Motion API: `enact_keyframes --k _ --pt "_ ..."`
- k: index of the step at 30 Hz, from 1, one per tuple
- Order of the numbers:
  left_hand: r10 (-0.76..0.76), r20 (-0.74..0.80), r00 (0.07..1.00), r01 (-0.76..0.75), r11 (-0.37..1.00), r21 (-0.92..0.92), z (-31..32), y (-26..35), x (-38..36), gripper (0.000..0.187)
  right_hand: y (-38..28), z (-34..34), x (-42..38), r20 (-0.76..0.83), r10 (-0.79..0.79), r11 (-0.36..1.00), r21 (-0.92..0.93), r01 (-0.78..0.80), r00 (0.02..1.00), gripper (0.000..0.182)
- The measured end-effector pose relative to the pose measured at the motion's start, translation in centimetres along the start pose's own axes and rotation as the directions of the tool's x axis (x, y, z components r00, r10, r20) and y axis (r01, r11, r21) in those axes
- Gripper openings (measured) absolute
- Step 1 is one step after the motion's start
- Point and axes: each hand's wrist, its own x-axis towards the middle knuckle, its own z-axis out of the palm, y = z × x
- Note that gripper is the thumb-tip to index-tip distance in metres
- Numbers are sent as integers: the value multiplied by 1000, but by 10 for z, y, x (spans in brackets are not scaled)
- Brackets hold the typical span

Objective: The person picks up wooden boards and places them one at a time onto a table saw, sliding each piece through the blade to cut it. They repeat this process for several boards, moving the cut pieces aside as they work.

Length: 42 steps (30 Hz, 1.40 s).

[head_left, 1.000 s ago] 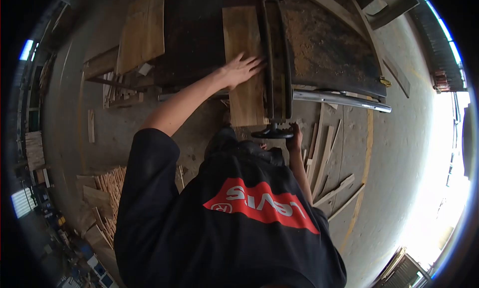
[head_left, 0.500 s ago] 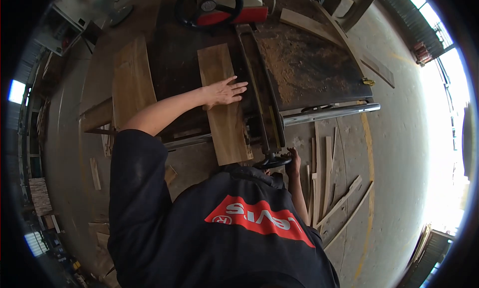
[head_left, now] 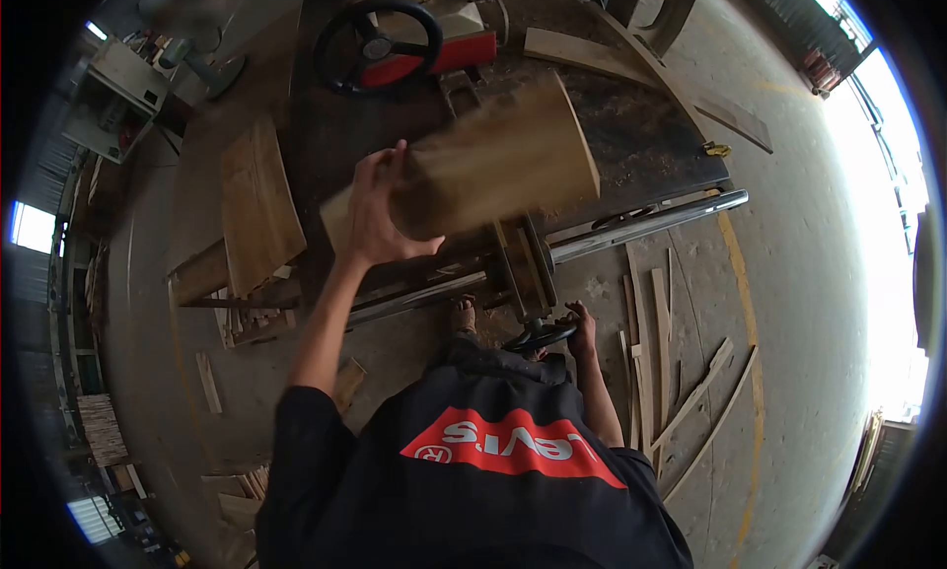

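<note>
My left hand [head_left: 373, 214] grips a wooden board [head_left: 508, 160] near its left end, fingers at the far edge and thumb at the near one. The board lies crosswise over the dark machine table [head_left: 355, 130], tilted and blurred by motion, and hides much of the long metal fence [head_left: 526, 263]. Low on the right, my right hand [head_left: 582, 329] is closed on the rim of a small black handwheel [head_left: 541, 338] at the fence's near end.
A large black handwheel [head_left: 377, 46] stands at the back by a red part. Another board [head_left: 259, 209] lies on the left. Sawdust and an offcut [head_left: 592, 54] are on the table's right. A metal rail [head_left: 651, 226] runs along the front; several wood strips [head_left: 661, 357] lie on the floor.
My left hand, flat on the board before, now grips it. The board has lifted and swung from lengthwise to crosswise over the fence. My right hand stays at the small handwheel.
</note>
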Motion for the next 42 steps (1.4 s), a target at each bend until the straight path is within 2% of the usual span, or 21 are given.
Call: enact_keyframes --k 2,4,5,7,8,10,13,14,17,18,21,24,25,28,30,32,35,36,38,40,42 --pt "-369 -62 927 357 922 -148 21 -3 -15 123 -8 -1 4 17 41 999 11 -41 999 29" --pt "-640 -169 750 603 766 -224 43 0 -21 105 -12 -7 12 74 139 987 74 -144 988 30" --pt "-754 -81 651 687 632 -358 47 -2 -25 103 -13 -7 15 105 188 974 106 -199 977 31" --pt "-886 150 439 777 290 -558 57 -14 -32 100 -10 -11 15 106 137 989 36 -141 985 28" --pt "-911 99 401 783 284 -553 63 -25 -46 98 -10 -6 10 108 102 995 8 -104 989 28" --pt "-947 -2 322 796 272 -541 87 -51 -67 94 -16 2 7 83 174 973 139 -184 981 30" --pt "-987 -67 149 939 162 -302 91 -42 -53 104 -28 4 1 73 187 966 169 -196 980 36" --pt "-979 -170 114 993 119 -19 94 -35 -40 116 -27 3 2 76 171 966 182 -182 982 37" --pt "-937 -164 308 945 322 -65 106 -45 -42 122 -12 2 2 99 29 998 56 -34 995 38" --pt "-888 -167 428 883 450 -133 108 -44 -54 119 -10 1 4 115 -42 999 -14 44 992 37" --pt "-793 -119 597 782 543 305 91 2 -102 119 -16 -2 2 100 130 986 91 -139 986 28" --pt "-646 -7 763 604 711 361 115 38 -164 116 -11 -2 4 123 -1 999 -44 6 992 29" --pt "-634 -34 773 611 728 312 122 41 -164 115 -8 -4 5 137 -40 995 -90 53 990 30" --pt "-604 -99 790 611 764 207 139 47 -161 111 -20 3 7 88 174 980 80 -181 981 32" --pt "-574 -94 813 581 789 200 146 48 -154 109 -26 6 2 61 166 983 68 -170 984 33" --pt "-544 -81 835 548 811 204 153 47 -143 105 -25 8 4 65 134 986 89 -139 989 34" --pt "-533 -41 845 527 818 230 159 52 -135 97 -11 3 6 129 -122 982 -127 139 984 36" --pt "-538 -34 842 529 813 246 160 50 -132 95 -9 2 7 139 -148 976 -139 168 979 37" --pt "-536 -19 844 520 809 273 162 44 -125 92 -7 3 6 156 -196 962 -159 221 968 39" --pt "-526 -5 851 503 812 296 161 37 -118 90 -12 -1 2 193 -137 971 -166 170 972 25" --pt "-523 -3 852 492 800 344 163 26 -109 91 -9 -2 2 210 -130 965 -197 172 969 24"
